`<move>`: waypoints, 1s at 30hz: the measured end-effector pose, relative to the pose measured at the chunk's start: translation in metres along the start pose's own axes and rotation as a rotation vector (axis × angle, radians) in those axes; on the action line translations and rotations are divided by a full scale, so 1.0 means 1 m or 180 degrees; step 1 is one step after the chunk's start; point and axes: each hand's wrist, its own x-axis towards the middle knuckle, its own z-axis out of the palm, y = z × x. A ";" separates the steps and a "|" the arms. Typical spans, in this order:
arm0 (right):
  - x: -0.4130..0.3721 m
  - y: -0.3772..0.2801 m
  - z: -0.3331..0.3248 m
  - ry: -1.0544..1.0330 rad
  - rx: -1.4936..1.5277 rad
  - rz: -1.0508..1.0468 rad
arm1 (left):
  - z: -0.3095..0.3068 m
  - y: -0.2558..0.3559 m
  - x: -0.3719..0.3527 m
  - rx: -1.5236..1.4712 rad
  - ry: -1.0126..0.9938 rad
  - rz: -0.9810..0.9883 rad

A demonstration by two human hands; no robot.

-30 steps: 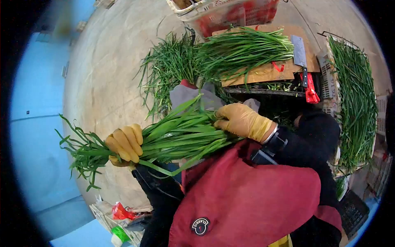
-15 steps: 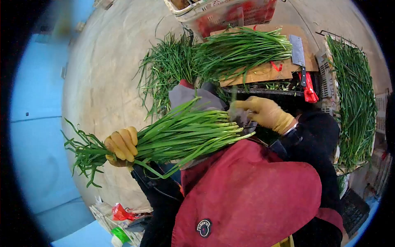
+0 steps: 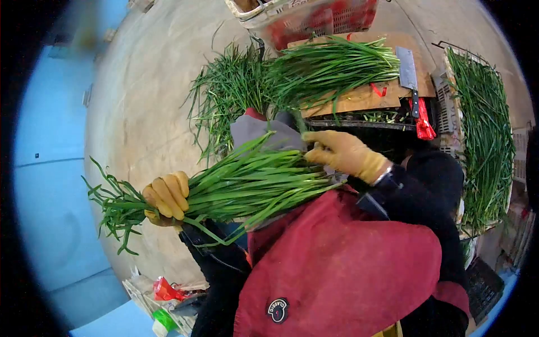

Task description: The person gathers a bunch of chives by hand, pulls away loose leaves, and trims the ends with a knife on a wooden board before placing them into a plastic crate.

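Observation:
My left hand [image 3: 167, 196], in a yellowish work glove, is wrapped round the leafy end of a bunch of garlic chives [image 3: 247, 188]. The bunch lies across my lap, its pale cut ends pointing right. Over those ends is my gloved right hand [image 3: 347, 154], fingers bent and pinched together. A blurred green chive leaf [image 3: 299, 121] sticks up from its fingertips; the fingertips themselves are partly smeared.
More chives [image 3: 337, 64] lie on a cardboard sheet [image 3: 359, 103] beside a cleaver [image 3: 407, 67]. Loose chives [image 3: 230, 92] pile on the floor. A filled crate [image 3: 453, 112] stands at right, another crate [image 3: 320, 22] at the back. Red plastic [image 3: 425, 121] hangs below the cleaver.
My right hand has shifted slightly left and down over the stem ends, the blurred leaf moving with it. My left hand keeps its grip on the bunch.

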 end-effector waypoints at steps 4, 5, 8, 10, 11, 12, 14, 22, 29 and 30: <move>0.019 -0.009 0.029 0.0122 -0.0766 -0.0924 | 0.008 -0.004 0.004 0.0111 0.0102 0.0030; 0.023 -0.001 0.038 0.0160 -0.0727 -0.1139 | 0.009 -0.003 0.004 0.0112 0.0134 0.0002; 0.027 0.022 0.031 0.0057 -0.1096 -0.0385 | 0.010 0.000 0.002 0.0139 0.0237 -0.0056; 0.018 0.044 0.025 0.0166 -0.1478 -0.0091 | 0.009 0.002 -0.001 0.0217 0.0292 -0.0067; 0.014 0.050 0.018 -0.0055 -0.1516 0.0191 | 0.008 0.002 -0.001 0.0201 0.0265 -0.0067; 0.010 0.057 0.012 -0.0282 -0.1544 0.0471 | 0.007 0.003 -0.001 0.0191 0.0242 -0.0075; -0.005 0.095 0.002 -0.0326 -0.1642 0.0530 | 0.006 0.002 -0.001 0.0144 0.0195 -0.0080; 0.010 0.046 -0.004 -0.0074 -0.0504 -0.0042 | 0.007 0.000 0.002 0.0097 0.0121 -0.0077; -0.012 0.035 -0.002 -0.0329 -0.0634 -0.0672 | 0.002 0.005 -0.002 0.0125 0.0071 -0.0145; -0.013 0.054 0.000 -0.0348 -0.0937 -0.0365 | 0.003 0.004 -0.003 0.0077 0.0085 -0.0123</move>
